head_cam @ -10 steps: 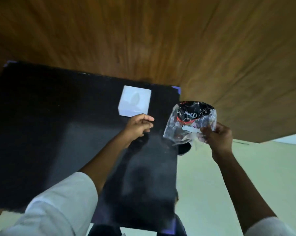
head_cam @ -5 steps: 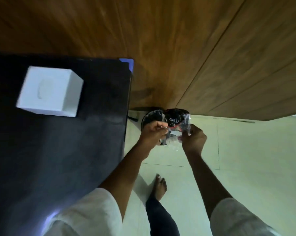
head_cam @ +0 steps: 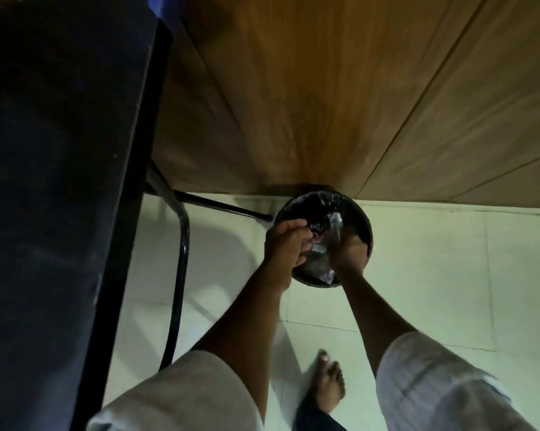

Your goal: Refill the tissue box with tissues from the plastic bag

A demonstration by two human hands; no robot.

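Observation:
A crumpled clear plastic bag [head_cam: 323, 236] with black and red print is squeezed between both my hands. My left hand [head_cam: 286, 244] grips its left side and my right hand [head_cam: 349, 248] grips its right side. Both hold it directly over a round black bin [head_cam: 360, 219] that stands on the floor against the wooden wall. The tissue box is out of view.
The black table [head_cam: 60, 181] fills the left side, with its black metal legs [head_cam: 178, 275] reaching to the floor beside the bin. Brown wooden wall panels [head_cam: 324, 88] rise behind. My bare foot [head_cam: 326, 387] stands on the pale tiled floor [head_cam: 433, 275].
My view swung right off the table and the tissue box left the frame. My left hand joined the right on the bag, and both lowered the crumpled bag over the bin.

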